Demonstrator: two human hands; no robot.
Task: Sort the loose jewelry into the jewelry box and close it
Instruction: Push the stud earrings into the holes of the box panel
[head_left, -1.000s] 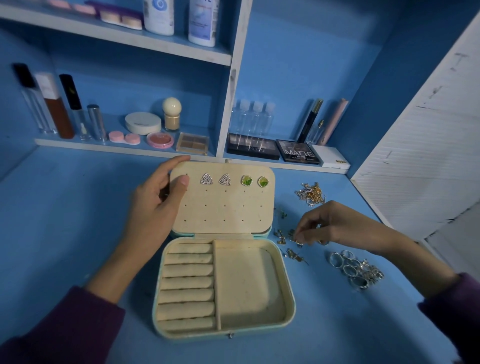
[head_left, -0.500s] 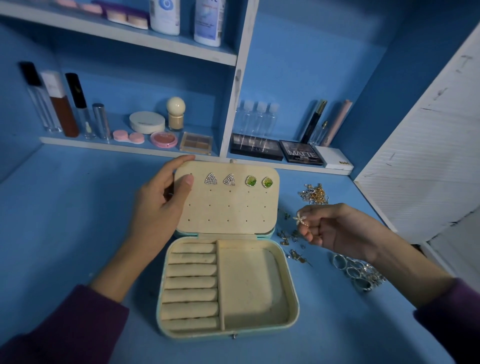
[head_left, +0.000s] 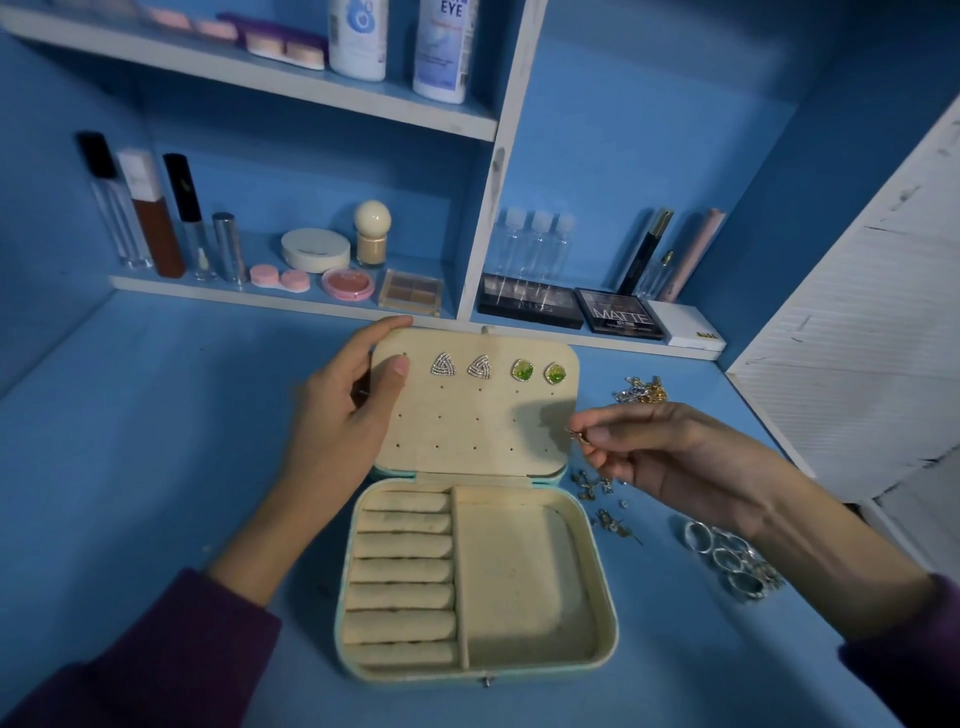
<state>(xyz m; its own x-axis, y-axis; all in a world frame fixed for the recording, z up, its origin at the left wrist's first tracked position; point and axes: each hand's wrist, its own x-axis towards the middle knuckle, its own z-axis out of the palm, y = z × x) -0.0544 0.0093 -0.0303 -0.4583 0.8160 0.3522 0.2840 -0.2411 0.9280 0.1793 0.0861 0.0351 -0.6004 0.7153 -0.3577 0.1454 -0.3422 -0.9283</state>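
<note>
I have my left hand (head_left: 353, 410) gripping the upper corner of the open lid (head_left: 467, 431), thumb pressed on its padded face and fingers wrapped over the edge, so the lid stands propped. My right hand (head_left: 660, 457) pinches a small earring (head_left: 575, 435) between thumb and forefinger, just off the lid's near edge, level with the lower rows of holes. Two triangular studs (head_left: 443, 365) and two green studs (head_left: 522, 371) fill the top row, above my right hand.

To do this well, I judge I should turn the post square to the pad, pick a free hole in the next row, and push straight in while the left hand braces from behind. The post is too small to see, so I go slowly.

Loose earrings (head_left: 597, 483) lie under my right hand, rings (head_left: 727, 561) by its wrist, both on the bench (head_left: 156, 441) beside the jewelry box (head_left: 597, 582).
</note>
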